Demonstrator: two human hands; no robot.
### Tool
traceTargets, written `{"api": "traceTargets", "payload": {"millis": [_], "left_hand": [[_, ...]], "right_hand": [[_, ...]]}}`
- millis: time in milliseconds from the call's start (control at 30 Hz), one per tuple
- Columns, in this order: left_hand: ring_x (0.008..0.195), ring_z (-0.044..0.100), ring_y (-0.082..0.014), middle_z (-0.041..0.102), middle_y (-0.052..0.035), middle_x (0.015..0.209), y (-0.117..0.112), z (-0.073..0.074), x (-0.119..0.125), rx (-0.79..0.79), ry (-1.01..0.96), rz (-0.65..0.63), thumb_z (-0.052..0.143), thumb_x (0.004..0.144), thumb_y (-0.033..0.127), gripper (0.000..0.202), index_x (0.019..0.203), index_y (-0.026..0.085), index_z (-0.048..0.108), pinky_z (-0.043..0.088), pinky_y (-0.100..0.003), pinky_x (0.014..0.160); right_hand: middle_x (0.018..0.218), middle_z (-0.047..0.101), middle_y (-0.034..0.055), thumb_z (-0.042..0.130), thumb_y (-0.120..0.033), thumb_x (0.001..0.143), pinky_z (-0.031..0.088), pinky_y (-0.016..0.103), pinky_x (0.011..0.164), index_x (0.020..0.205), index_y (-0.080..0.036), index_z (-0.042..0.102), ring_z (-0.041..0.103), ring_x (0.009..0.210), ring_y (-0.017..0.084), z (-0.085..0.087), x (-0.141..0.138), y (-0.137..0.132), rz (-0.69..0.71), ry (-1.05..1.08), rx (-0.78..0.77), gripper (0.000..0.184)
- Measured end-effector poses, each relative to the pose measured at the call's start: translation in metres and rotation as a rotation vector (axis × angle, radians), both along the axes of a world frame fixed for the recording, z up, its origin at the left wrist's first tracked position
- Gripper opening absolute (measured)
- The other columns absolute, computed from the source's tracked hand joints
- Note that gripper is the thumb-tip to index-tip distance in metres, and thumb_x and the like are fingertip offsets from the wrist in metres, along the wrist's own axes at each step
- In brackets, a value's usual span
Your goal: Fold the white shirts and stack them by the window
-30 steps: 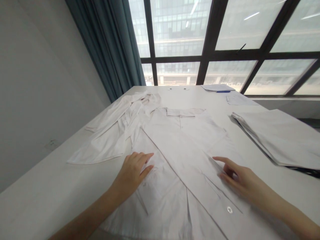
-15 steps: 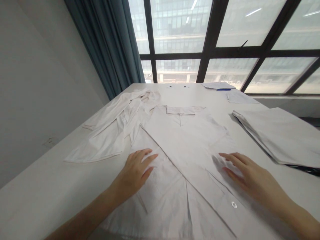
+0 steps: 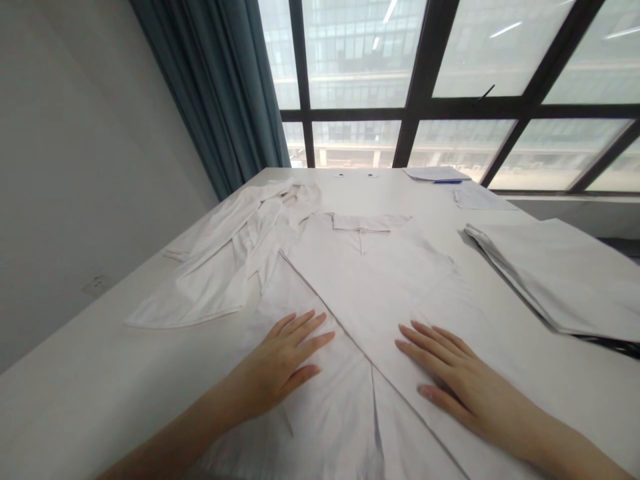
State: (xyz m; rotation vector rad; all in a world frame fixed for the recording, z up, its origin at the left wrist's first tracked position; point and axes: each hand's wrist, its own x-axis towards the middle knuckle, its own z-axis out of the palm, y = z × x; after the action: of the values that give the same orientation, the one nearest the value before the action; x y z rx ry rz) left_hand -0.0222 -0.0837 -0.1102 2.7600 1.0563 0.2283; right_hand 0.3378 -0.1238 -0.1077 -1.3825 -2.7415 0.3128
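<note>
A white coat (image 3: 350,287) lies spread out over the near part of the table, its folded neck band (image 3: 361,223) towards the window. A long diagonal edge crosses its middle, and a slit shows below that. My left hand (image 3: 295,357) rests on the coat left of the diagonal edge, fingers stretched and spread. On the other side of that edge, my right hand (image 3: 447,370) lies flat on the cloth with its fingers out. Neither hand grips the fabric. The right forearm and hand cover part of the coat's right side.
More rumpled white cloth (image 3: 215,273) lies to the left, touching the coat; whether they are joined I cannot tell. A folded white stack (image 3: 560,273) sits at the right. Papers (image 3: 435,173) and a blue pen (image 3: 448,181) lie at the far end, before the window.
My right hand has moved left and come down flat on the coat, covering the round button seen before. My left hand has shifted slightly right and flattened onto the cloth.
</note>
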Motion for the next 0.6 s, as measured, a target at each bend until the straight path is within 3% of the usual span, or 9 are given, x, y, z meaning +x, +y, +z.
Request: {"api": "traceTargets", "payload": {"millis": [467,600], "left_hand": [[0.144,0.033,-0.0248,0.040,-0.0078,0.154,0.002,-0.002,-0.002,0.063,-0.010,-0.003,0.041,0.101,0.041,0.048,0.147,0.027,0.037,0.029,-0.049,0.117],[0.143,0.033,-0.0247,0.043,-0.0113,0.151,0.018,0.005,-0.001,0.137,-0.014,0.003,0.038,0.102,0.040,0.045,0.144,0.021,0.043,0.033,-0.046,0.114]], "right_hand": [[0.160,0.025,0.0008,0.043,-0.048,0.098,0.031,0.058,0.113,0.152,-0.037,0.031,0.021,0.147,0.030,-0.003,0.009,0.003,-0.058,0.056,0.013,0.057],[0.160,0.026,0.0010,0.041,-0.046,0.099,0.032,0.055,0.114,0.153,-0.035,0.030,0.022,0.147,0.028,-0.009,0.011,0.004,-0.121,0.096,0.064,0.056]]}}
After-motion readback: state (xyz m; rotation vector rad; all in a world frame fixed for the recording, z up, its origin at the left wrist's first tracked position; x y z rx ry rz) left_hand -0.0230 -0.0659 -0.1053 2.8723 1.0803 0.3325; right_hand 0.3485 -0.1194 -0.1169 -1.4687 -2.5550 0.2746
